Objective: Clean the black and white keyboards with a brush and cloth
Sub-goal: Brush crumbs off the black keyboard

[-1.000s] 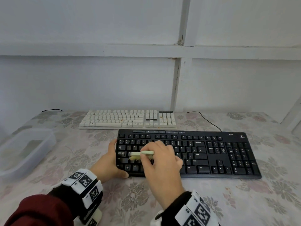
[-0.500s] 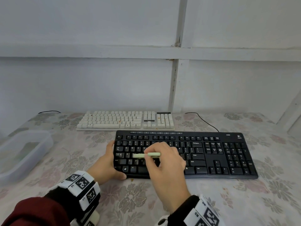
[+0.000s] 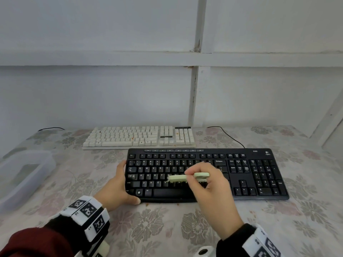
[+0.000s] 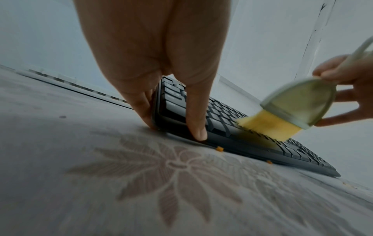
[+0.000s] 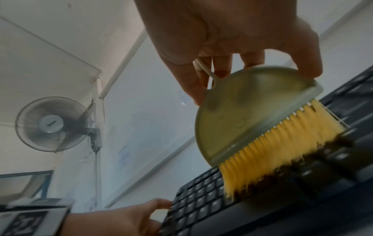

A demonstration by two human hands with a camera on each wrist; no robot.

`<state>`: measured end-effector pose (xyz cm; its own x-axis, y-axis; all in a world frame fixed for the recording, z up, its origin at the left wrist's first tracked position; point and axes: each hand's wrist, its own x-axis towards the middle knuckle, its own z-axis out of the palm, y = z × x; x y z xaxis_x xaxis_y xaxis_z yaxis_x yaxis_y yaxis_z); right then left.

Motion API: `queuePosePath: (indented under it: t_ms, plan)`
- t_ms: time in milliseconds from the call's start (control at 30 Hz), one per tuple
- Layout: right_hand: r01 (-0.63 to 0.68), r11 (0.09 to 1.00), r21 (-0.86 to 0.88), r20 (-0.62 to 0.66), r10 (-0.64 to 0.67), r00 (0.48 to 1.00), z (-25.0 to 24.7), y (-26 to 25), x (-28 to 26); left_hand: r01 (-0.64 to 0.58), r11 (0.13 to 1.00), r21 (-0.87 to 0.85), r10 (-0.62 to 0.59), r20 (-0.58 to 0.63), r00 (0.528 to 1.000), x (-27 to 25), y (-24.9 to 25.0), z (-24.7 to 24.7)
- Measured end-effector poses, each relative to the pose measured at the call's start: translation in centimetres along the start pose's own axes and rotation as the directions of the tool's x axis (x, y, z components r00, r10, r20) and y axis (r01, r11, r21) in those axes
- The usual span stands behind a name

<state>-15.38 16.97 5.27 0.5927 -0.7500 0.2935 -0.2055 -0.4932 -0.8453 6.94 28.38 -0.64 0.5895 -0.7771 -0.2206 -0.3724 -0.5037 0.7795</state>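
We see a pale wall (image 3: pixel 92 93) crossed by a white horizontal rail (image 3: pixel 111 58) and a white upright post (image 3: pixel 194 97) with chipped paint. Below it stands a table under a flowered cloth (image 3: pixel 148 225). At its left edge sits a clear plastic tub (image 3: pixel 24 175). From the right wrist view, we see a fan (image 5: pixel 54 124) mounted high on the wall.

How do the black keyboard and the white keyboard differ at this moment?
The black keyboard lies nearer the person; the white keyboard lies behind it, near the wall. The left hand holds the black one's left end while the right hand brushes it with the brush; the white one is untouched, with orange crumbs on its keys. Both lie flat on the flowered tablecloth.
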Motion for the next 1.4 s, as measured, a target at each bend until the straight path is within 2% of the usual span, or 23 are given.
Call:
queuePosePath:
  t_ms: [100, 167, 233, 333, 500, 667, 833, 900, 1000, 1100, 1167, 1300, 1400]
  plan:
    - [-0.042, 0.999, -0.019, -0.063, 0.040, 0.997, -1.4, 1.8, 0.3, 0.000, 1.000, 0.014, 0.000, -0.001, 1.000, 0.0, 0.0, 0.0]
    - [-0.020, 0.999, -0.040, -0.085, 0.017, 0.996, -1.8, 1.8, 0.2, -0.001, 1.000, 0.020, 0.001, 0.000, 1.000, -0.1, 0.0, 0.0]
    - [0.004, 1.000, -0.024, -0.061, -0.006, 0.998, -1.8, 1.3, 0.0, -0.001, 1.000, 0.023, 0.001, -0.004, 1.000, -0.1, 0.1, 0.0]
    - [-0.040, 0.996, 0.078, -0.037, 0.043, 0.998, -2.2, 1.9, 0.2, -0.001, 1.000, 0.019, 0.001, -0.002, 1.000, -0.2, 0.1, 0.0]
    - [-0.066, 0.998, -0.003, -0.150, 0.065, 0.987, -4.7, 3.8, 1.0, -0.001, 1.000, 0.021, 0.001, -0.013, 1.000, -0.1, 0.0, 0.0]
    - [-0.022, 0.984, 0.178, -0.046, 0.031, 0.998, -5.3, 3.1, 0.6, 0.002, 1.000, 0.021, -0.002, -0.006, 1.000, -0.2, 0.1, 0.0]
    - [-0.043, 0.999, 0.020, -0.177, 0.046, 0.983, -8.6, 5.2, 1.0, 0.000, 1.000, 0.029, 0.000, -0.013, 1.000, -0.2, 0.3, 0.0]
    - [-0.045, 0.999, 0.020, -0.238, 0.049, 0.970, -10.3, 5.7, 1.4, 0.000, 1.000, 0.027, 0.000, -0.013, 1.000, -0.3, 0.4, 0.1]
    - [-0.019, 0.989, 0.145, -0.202, 0.049, 0.978, -11.6, 6.2, 1.9, 0.007, 1.000, 0.019, -0.006, -0.012, 1.000, -0.2, 0.3, 0.1]
    - [-0.015, 0.992, 0.122, -0.116, 0.029, 0.993, -12.6, 7.1, 2.1, 0.009, 1.000, 0.014, -0.009, -0.011, 1.000, -0.2, 0.2, 0.1]
    - [-0.027, 0.998, 0.060, -0.146, 0.035, 0.989, -13.8, 7.9, 2.1, 0.011, 1.000, 0.014, -0.011, -0.011, 1.000, -0.2, 0.2, 0.1]
    - [-0.049, 0.998, -0.024, -0.303, 0.040, 0.952, -16.8, 9.3, 2.1, 0.008, 1.000, 0.022, -0.008, -0.009, 1.000, -0.1, 0.1, 0.0]
    - [-0.004, 1.000, 0.008, -0.244, 0.006, 0.970, -17.2, 9.7, 2.0, 0.011, 1.000, 0.026, -0.011, -0.008, 1.000, -0.1, 0.0, 0.1]
